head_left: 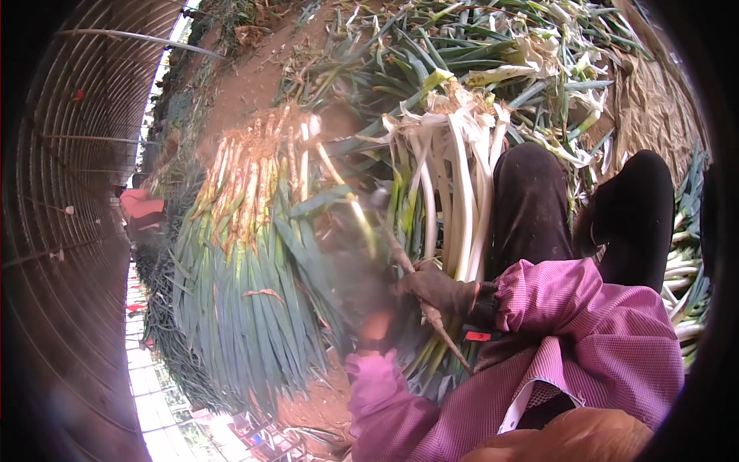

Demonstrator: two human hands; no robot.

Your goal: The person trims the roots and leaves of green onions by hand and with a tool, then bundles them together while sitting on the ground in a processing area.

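Observation:
My right hand (440,291), in a dark glove, is closed round a thin brown stick (435,316) that slants across its fingers. Motion smears my left hand (360,281), so its fingers do not show. Just above it, a single leek (332,165) slants down towards that hand; whether the hand grips it I cannot tell. On the left lies a broad heap of leeks (246,200), roots away from me and green leaves towards me. Peeled white leeks (462,185) lie beside my right hand, against my knee.
Stripped leaves and peelings (493,54) are piled at the far side. My dark-trousered leg (531,200) borders the white leeks. More leeks (681,269) lie at the right edge. Another person in pink (141,206) is at the far left, beside the ribbed tunnel wall (73,192).

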